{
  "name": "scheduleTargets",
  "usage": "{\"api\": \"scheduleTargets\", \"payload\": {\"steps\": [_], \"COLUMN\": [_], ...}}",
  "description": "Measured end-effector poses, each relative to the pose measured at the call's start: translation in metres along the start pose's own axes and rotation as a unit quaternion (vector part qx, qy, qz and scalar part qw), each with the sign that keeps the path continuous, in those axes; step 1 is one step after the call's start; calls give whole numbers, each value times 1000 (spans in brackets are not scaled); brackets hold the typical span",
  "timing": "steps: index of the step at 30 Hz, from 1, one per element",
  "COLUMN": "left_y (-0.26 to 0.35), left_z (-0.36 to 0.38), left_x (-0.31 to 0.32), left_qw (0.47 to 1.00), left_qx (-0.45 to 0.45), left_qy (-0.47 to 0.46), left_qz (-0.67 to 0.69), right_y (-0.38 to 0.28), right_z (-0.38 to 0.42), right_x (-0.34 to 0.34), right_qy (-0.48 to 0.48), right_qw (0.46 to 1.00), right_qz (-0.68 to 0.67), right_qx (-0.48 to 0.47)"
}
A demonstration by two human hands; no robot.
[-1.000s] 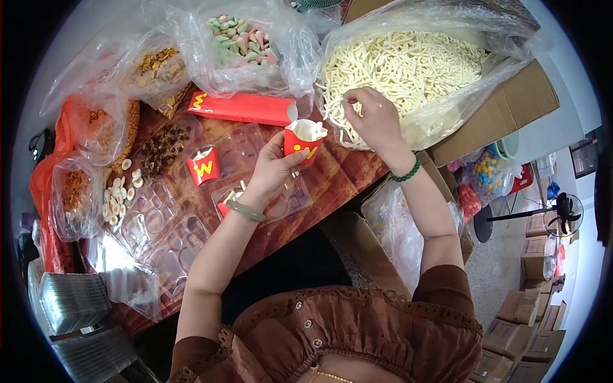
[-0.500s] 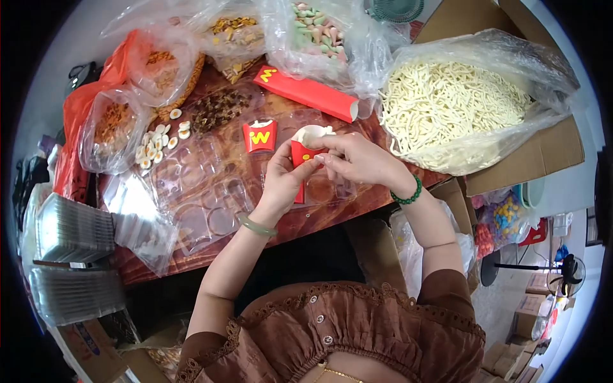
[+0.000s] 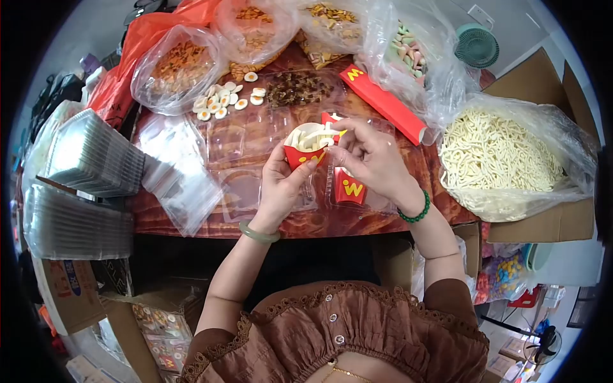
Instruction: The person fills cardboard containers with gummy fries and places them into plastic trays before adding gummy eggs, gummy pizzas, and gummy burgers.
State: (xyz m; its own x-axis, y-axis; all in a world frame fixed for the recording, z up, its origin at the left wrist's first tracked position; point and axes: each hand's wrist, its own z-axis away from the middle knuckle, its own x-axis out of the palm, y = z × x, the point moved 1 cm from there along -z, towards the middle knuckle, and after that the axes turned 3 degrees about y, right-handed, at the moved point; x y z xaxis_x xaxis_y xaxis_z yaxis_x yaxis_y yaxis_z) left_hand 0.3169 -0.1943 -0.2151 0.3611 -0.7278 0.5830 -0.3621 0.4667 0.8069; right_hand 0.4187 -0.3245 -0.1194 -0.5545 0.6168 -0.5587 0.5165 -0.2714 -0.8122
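Note:
My left hand [image 3: 284,185] is closed round a small red fry box [image 3: 300,156] with a yellow logo. Pale fry-shaped strips [image 3: 308,137] fill its open top and lean to the right. At the right rim, the thumb and forefinger of my right hand [image 3: 370,156] pinch the end of a pale strip; the other fingers are curled. Below that hand a second red fry box [image 3: 350,186] lies in a clear plastic tray [image 3: 239,195]. Another red box is partly hidden behind my right fingers.
A big bag of pale strips [image 3: 504,153] sits in a carton at right. A long red box [image 3: 383,105] lies near it. Egg-shaped sweets [image 3: 220,99], dark brown pieces [image 3: 297,88] and open bags line the back. Clear tray stacks [image 3: 96,153] stand at left.
The view has swung left, so the table appears shifted right. The held box is tilted more towards me, showing more strips at its top. My right hand has moved to its right rim.

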Motion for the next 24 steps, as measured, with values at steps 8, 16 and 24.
{"api": "scheduleTargets", "payload": {"steps": [8, 16, 24], "left_y": [14, 19, 34], "left_z": [6, 10, 5], "left_x": [-31, -56, -85], "left_qw": [994, 991, 989], "left_qx": [68, 73, 54], "left_qy": [22, 63, 99], "left_qz": [-82, -90, -96], "right_y": [-3, -13, -17], "right_z": [-37, -55, -70], "right_x": [39, 83, 116], "right_qy": [37, -57, -73], "right_qw": [944, 916, 918], "right_qz": [191, 210, 163], "right_qx": [-266, -337, -354]}}
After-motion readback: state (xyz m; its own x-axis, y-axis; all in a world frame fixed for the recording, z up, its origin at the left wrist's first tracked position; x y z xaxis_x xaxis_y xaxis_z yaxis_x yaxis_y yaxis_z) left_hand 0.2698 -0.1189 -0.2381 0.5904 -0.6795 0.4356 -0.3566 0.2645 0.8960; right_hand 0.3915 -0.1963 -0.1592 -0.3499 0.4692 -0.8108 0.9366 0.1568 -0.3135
